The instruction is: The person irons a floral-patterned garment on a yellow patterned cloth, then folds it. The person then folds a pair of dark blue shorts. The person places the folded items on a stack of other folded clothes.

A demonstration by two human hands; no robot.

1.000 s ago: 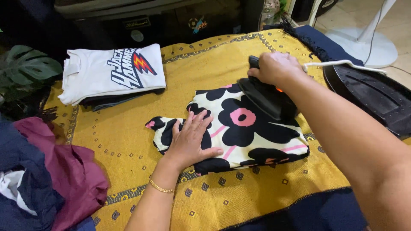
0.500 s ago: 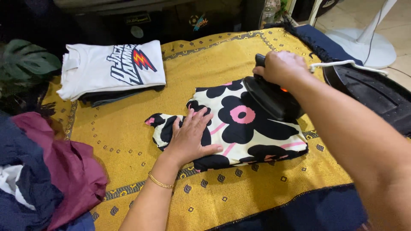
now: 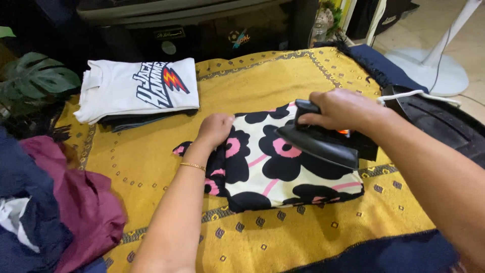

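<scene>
Fingers of left hand (image 3: 214, 129) curled shut, pinching the upper-left edge of the floral cloth (image 3: 283, 167), soft folded fabric w/ black & pink blooms, lying mid woven yellow mat (image 3: 151, 167). Right hand (image 3: 336, 108) wrapped tight round handle of smooth black iron (image 3: 318, 144), its tip over cloth.

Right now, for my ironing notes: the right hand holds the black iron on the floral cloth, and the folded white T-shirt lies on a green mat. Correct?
Not quite: the mat is yellow, not green, as the head view shows. The right hand does hold the black iron on the floral cloth, and the folded white T-shirt lies on that mat.
</scene>
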